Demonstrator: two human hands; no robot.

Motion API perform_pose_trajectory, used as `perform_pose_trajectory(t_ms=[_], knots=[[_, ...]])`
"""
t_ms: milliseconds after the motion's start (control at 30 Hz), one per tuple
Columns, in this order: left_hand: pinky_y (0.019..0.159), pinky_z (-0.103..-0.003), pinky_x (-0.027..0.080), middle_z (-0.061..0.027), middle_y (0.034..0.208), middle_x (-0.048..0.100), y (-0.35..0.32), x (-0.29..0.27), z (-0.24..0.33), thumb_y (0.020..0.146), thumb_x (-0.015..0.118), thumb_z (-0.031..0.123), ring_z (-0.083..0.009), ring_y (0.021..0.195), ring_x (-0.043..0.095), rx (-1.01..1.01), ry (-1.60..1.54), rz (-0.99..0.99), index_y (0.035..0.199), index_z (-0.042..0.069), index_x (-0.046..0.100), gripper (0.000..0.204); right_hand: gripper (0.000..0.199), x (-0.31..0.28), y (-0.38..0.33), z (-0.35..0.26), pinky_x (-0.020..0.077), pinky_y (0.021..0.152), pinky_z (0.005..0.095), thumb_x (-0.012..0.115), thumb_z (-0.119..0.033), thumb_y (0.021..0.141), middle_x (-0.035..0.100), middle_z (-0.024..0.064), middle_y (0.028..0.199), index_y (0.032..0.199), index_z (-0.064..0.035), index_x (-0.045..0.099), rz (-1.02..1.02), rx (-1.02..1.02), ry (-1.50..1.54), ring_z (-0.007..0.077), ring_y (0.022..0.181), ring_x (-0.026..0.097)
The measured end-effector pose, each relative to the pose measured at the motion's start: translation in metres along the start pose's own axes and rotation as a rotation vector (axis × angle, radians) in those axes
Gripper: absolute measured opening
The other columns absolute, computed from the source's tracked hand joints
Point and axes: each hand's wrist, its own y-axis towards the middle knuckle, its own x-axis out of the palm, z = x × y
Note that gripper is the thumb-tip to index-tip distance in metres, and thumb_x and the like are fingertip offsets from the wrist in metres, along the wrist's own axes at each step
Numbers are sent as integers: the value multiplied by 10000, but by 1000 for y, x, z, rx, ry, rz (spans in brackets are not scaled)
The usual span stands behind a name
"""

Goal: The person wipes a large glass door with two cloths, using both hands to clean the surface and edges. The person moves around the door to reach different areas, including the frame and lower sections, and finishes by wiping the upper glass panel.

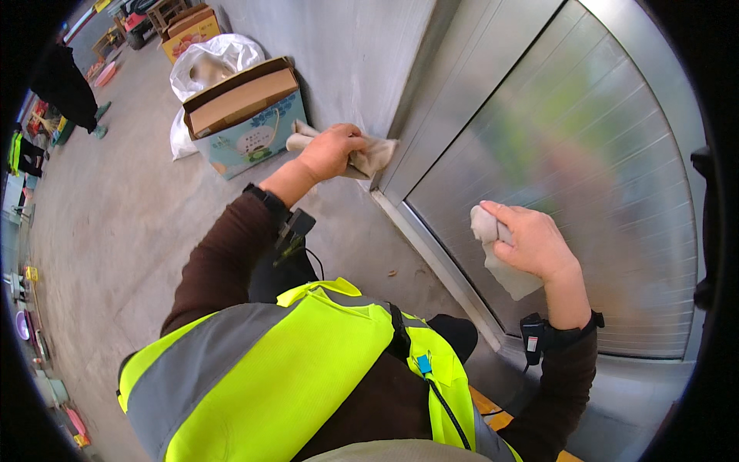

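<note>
My left hand is closed around a beige cloth, whose far end reaches the edge of the metal door frame. Bunched in my right hand is a second, whitish cloth, its loose part hanging below the fingers. That hand is in front of the ribbed, frosted door panel; whether the cloth presses on it I cannot tell. Both wrists carry black straps with small devices.
Left of the door, an open light-blue cardboard box stands by the grey wall. Behind it are a white plastic bag and an orange carton. A person in dark clothes is at the far left. A metal sill runs along the floor.
</note>
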Motion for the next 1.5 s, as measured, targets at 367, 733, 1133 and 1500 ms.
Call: perform_pose_trajectory(t_ms=[367,733,1133,1500], knots=[[956,-393,489,-114,1176,589,30,-11,97,771,579,52,-335,1200,526,577,-111,-47,1028,94,612,262,852,26,18,-15,503,831,415,665,-195,694,552,182,1193,1465,-192,304,-30,-3,183,375,916,591],[933,-370,467,-129,1124,565,26,-9,124,739,707,69,-326,1122,547,65,-442,3,1184,52,538,476,550,47,26,-18,509,839,406,708,-167,649,631,181,1037,1162,-64,538,126,51,436,360,954,628],[1059,-331,368,-71,1345,489,18,7,139,941,561,447,-178,1255,445,-334,-1788,-232,1425,93,371,630,490,47,34,-23,501,804,410,686,-145,668,620,171,1011,1117,-43,519,471,264,398,348,927,624],[921,-339,496,-47,1174,629,30,-9,96,846,699,95,-157,1041,599,-493,-1362,293,1296,89,517,486,709,-32,15,-26,519,841,427,612,-65,620,589,168,1139,1322,-123,538,431,-62,-65,356,987,616]])
